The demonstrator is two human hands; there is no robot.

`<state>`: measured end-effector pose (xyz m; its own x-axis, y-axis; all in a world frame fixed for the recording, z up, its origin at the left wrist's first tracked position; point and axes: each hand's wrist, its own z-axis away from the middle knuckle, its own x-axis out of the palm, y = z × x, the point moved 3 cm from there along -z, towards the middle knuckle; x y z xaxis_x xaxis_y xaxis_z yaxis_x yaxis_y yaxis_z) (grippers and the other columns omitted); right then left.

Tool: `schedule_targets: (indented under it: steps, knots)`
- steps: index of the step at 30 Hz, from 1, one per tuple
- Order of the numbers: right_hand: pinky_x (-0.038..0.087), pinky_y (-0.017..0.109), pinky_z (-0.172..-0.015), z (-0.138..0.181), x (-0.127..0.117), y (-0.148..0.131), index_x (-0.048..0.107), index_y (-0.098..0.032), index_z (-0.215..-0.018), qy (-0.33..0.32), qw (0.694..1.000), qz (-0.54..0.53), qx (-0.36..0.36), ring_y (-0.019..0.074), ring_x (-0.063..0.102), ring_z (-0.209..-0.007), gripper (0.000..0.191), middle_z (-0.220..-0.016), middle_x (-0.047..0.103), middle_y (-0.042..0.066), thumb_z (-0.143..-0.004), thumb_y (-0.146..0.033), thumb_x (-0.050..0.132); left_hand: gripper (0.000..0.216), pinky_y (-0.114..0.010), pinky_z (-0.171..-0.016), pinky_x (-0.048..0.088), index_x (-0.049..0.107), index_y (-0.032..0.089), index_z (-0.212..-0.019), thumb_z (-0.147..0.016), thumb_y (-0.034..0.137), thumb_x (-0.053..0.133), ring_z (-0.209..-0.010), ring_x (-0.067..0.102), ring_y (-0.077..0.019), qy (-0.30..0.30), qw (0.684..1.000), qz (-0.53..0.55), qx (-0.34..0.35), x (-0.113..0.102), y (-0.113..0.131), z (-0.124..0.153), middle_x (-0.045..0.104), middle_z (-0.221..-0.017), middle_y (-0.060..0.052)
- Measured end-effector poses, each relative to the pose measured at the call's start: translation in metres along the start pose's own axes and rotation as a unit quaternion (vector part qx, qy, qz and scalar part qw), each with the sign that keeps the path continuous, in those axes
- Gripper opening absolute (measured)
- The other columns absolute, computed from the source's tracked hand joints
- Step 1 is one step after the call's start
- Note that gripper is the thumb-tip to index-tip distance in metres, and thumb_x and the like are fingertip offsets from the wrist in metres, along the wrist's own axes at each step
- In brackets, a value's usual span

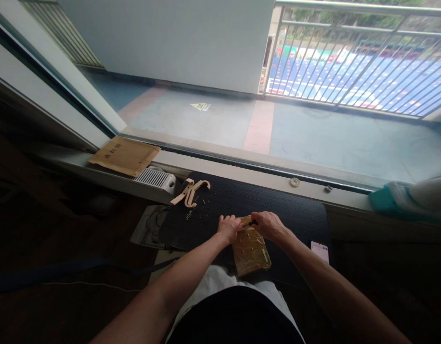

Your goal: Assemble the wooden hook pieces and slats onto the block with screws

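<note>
My left hand (228,228) is closed on a small wooden piece (245,220) over a black mat (278,210). My right hand (268,225) is closed too, pinching a thin dark tool against the same piece. Just below the hands lies a clear plastic bag of wooden parts (251,252). Curved wooden parts (192,190) lie at the mat's far left corner, with several small screws (197,212) scattered beside them.
A white phone (320,251) lies at the mat's right edge. A brown envelope (124,155) rests on a white heater (154,178) at the left. A tape roll (294,182) sits on the window sill. Teal cloth (403,199) lies at the right.
</note>
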<state>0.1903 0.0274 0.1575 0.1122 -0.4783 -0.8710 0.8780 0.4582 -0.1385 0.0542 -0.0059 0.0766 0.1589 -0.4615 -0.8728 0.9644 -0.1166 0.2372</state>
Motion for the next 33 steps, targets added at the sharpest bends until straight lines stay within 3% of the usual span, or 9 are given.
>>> schedule_targets:
  steps: [4, 15, 19, 23, 33]
  knots:
    - [0.039, 0.026, -0.069, 0.003, 0.000, 0.001, 0.062, -0.022, -0.098, 0.000, 1.000, 0.027, -0.016, 0.0189, 0.064, -0.083, 0.022, -0.090, 0.069, 0.007, -0.086, -0.025, 0.044, 0.021, -0.043, -0.089, 0.032, 0.057, 0.021, -0.099, -0.080, 0.023, 0.047, -0.099, 0.053, -0.0246, 0.027, 0.999, 0.003, 0.026, -0.002, 0.002, -0.008, 0.059, -0.099, -0.008]
    - [0.039, 0.026, -0.066, -0.003, -0.002, 0.004, 0.064, -0.022, -0.094, -0.015, 0.999, 0.009, 0.027, 0.0194, 0.064, -0.083, 0.022, -0.088, 0.069, 0.007, -0.086, -0.029, 0.045, 0.017, -0.039, -0.084, 0.035, 0.059, 0.024, -0.090, -0.073, 0.027, 0.056, -0.098, 0.053, -0.0237, 0.023, 0.998, 0.044, -0.031, 0.006, -0.007, -0.014, 0.058, -0.098, -0.005]
    - [0.040, 0.025, -0.066, -0.003, -0.006, -0.008, 0.060, -0.023, -0.100, 0.009, 1.000, 0.005, -0.023, 0.0178, 0.063, -0.083, 0.022, -0.090, 0.068, 0.005, -0.085, -0.023, 0.044, 0.017, -0.038, -0.084, 0.035, 0.059, 0.024, -0.091, -0.076, 0.030, 0.054, -0.097, 0.052, -0.0233, 0.034, 0.998, 0.041, -0.029, 0.008, -0.007, -0.013, 0.058, -0.098, -0.005]
    - [0.040, 0.025, -0.069, -0.008, -0.007, -0.015, 0.063, -0.020, -0.089, 0.016, 0.997, 0.008, -0.076, 0.0172, 0.062, -0.085, 0.022, -0.090, 0.067, 0.006, -0.087, -0.020, 0.042, 0.017, -0.039, -0.084, 0.035, 0.058, 0.024, -0.092, -0.077, 0.031, 0.053, -0.097, 0.052, -0.0232, 0.030, 0.998, 0.041, -0.024, 0.011, -0.008, -0.013, 0.058, -0.099, -0.005]
    - [0.040, 0.025, -0.066, -0.013, -0.008, -0.013, 0.064, -0.018, -0.092, 0.009, 1.000, 0.007, -0.012, 0.0186, 0.064, -0.082, 0.025, -0.087, 0.069, 0.008, -0.088, -0.025, 0.041, 0.018, -0.039, -0.082, 0.035, 0.058, 0.024, -0.093, -0.079, 0.034, 0.051, -0.097, 0.052, -0.0243, 0.034, 0.999, 0.031, -0.025, 0.008, -0.006, -0.012, 0.058, -0.097, -0.006]
